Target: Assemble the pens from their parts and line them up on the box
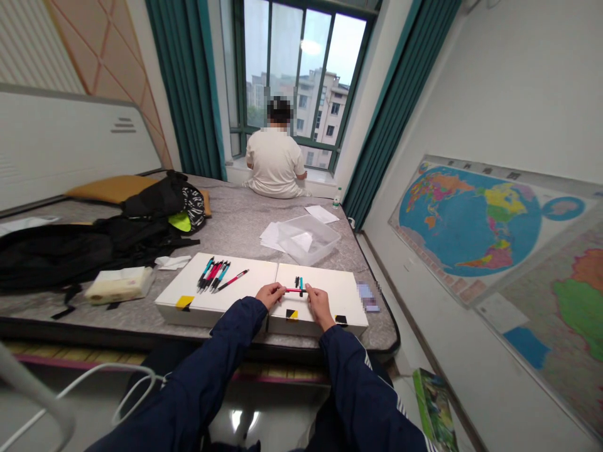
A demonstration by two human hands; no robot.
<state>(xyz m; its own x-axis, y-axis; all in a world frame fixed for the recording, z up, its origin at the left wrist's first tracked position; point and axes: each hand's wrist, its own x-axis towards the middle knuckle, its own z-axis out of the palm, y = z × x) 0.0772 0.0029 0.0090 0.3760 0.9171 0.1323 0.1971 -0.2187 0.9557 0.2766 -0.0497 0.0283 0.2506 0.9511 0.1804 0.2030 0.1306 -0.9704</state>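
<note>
A red and black pen (293,290) is held level between my two hands, above the right-hand white box. My left hand (270,295) pinches its left end, and my right hand (320,306) grips the other end. Just behind it on the box lie short black and teal pen pieces (301,282), too small to make out fully. On the left-hand white box (181,282) rests a cluster of several red, teal and black pens (211,275). One separate red pen (232,280) lies slanted beside that cluster. The right-hand white box (339,285) stands directly alongside.
Behind the boxes on the bed sit a clear plastic bin (311,242) and white papers (270,236). A tissue pack (120,285) and black bag (61,251) lie left; a phone (369,297) is at the right. A person (276,160) sits by the window, facing away.
</note>
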